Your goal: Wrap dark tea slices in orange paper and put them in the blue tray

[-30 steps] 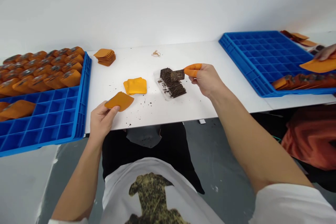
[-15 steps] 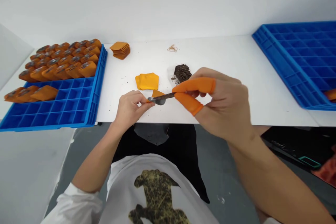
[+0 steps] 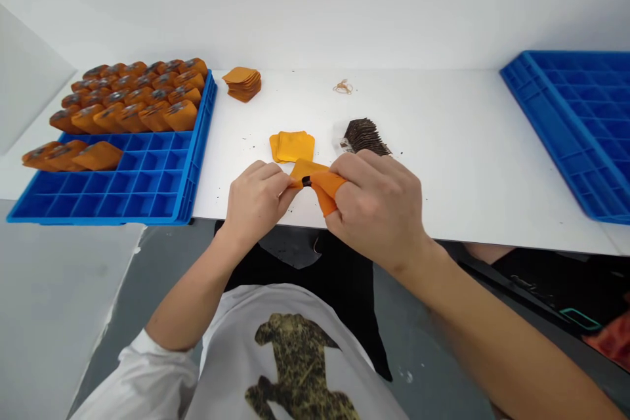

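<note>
My left hand pinches the left edge of an orange pouch just over the table's front edge. From the right, my right hand, with orange covers on its thumb and index finger, closes on a small dark piece at the pouch. Most of the dark piece is hidden by the fingers. Behind the pouch lie a few flat yellow-orange pouches. A fanned stack of dark brown flat pieces rests behind my right hand, beside clear plastic.
A blue divided tray at left holds many filled orange pouches. Orange pouches are stacked at the back, near thin rubber bands. Another blue divided tray stands at right.
My right hand has moved left and down, bringing the dark piece to the pouch. The grey rounded tip seen between the hands earlier no longer shows. The view has shifted slightly.
</note>
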`<move>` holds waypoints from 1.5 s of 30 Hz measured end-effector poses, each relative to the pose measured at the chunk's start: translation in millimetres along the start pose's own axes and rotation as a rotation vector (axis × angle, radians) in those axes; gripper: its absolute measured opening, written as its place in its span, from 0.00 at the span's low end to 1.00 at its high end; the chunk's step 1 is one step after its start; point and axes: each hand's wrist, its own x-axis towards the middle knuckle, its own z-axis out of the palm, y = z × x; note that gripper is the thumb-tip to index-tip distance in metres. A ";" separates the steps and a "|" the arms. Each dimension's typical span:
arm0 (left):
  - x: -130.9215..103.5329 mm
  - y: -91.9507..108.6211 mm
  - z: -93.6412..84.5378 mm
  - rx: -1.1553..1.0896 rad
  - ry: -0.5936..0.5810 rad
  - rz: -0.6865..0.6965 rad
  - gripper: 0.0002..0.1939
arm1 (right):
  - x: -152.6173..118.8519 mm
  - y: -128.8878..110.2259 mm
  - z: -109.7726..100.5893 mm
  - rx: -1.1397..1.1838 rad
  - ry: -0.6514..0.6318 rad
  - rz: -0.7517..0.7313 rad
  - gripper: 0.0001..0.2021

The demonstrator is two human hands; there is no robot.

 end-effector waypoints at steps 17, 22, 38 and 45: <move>-18.6 -25.4 -26.9 -0.584 0.092 -0.058 0.07 | -2.1 11.9 19.2 0.545 -0.148 0.297 0.09; -26.1 -33.4 -36.4 -0.602 0.174 -0.005 0.07 | 8.6 4.5 22.2 0.526 -0.115 0.188 0.08; -75.8 -88.1 -106.3 -0.155 0.159 0.033 0.09 | 77.5 -82.4 59.5 0.423 0.004 -0.175 0.11; -82.3 -176.9 -184.0 0.207 0.222 -0.328 0.09 | 73.8 -91.0 70.4 0.565 0.094 -0.051 0.09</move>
